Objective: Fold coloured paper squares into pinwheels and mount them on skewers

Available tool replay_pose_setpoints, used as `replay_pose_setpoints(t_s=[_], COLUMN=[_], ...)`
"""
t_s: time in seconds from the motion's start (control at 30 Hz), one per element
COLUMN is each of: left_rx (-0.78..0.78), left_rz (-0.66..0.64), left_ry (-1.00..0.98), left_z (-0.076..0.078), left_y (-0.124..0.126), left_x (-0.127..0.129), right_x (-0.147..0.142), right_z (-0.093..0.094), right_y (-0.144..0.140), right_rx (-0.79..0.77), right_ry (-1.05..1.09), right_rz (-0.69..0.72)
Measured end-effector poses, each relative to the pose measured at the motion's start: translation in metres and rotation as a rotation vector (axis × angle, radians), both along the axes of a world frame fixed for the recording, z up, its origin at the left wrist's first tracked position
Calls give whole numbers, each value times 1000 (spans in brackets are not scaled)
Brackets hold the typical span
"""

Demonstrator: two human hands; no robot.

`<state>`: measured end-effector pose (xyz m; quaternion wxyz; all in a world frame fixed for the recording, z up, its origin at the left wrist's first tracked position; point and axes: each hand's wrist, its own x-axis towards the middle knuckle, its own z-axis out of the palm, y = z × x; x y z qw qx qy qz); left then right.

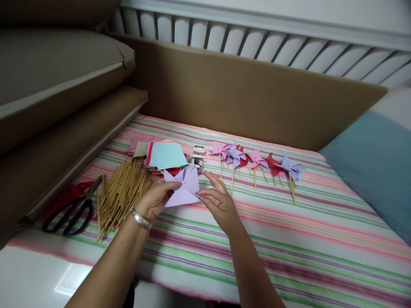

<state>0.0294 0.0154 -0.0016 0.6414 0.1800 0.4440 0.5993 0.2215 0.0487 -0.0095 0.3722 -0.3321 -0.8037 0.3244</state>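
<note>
My left hand (156, 197) pinches a lilac paper square (185, 186) with cut, folded corners, held just above the striped cloth (289, 239). Fingers of my right hand (218, 202) touch the paper's right edge, spread apart. A silver bracelet is on my left wrist. A pile of wooden sticks (123, 192) lies just left of my left hand. Behind the paper sits a stack of coloured paper squares (165, 155).
A row of finished paper pinwheels (257, 161) on sticks lies right of centre. A small white stapler-like tool (197, 155) sits behind the paper. Black scissors (72, 209) lie at the left edge. Brown cardboard (244, 94) stands behind; a blue cushion (375, 167) is at right.
</note>
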Motion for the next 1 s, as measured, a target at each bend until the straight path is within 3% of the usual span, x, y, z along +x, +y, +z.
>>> replay_pose_setpoints(t_s=[0.2,0.37,0.7,1.0], left_rx=[22,54,139,242], left_rz=[-8,17,100,-2], left_ry=[29,84,141,59], left_z=[7,22,80,110], left_y=[-8,-36,-112,-156], left_x=[2,10,49,72], right_x=[-2,-5,-6,6], right_z=[8,26,81,124], right_y=[-8,-31,-107,-153], right_rx=[14,-11,-192,-84], right_ry=[-15,9,160,214], right_rz=[72,99,-149,-226])
